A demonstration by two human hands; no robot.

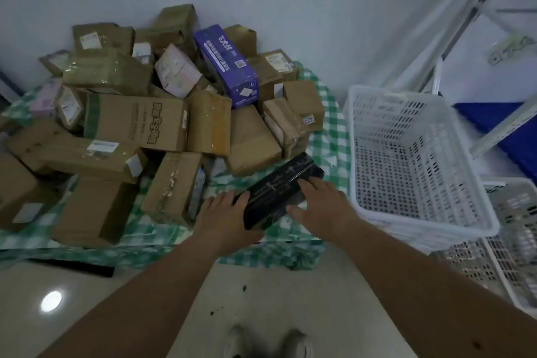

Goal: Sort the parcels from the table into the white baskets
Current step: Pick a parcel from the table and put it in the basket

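At the near right corner of the green-checked cloth table (pixel 328 102): one long black rectangular parcel (pixel 279 189), lying flat, being picked up. Left hand (pixel 225 212) and right hand (pixel 321 200) clasp its two long sides, fingers spread flat. Next, likely: lift and carry right into the empty white perforated plastic basket (pixel 406 154).

table (pixel 328 136) draped in a green-and-white checked cloth (pixel 290 253), big jumble of brown cardboard parcels (pixel 133 122) heaped across it, purple box (pixel 225 64) propped up near the back, black box (pixel 279 189) laid at the front edge
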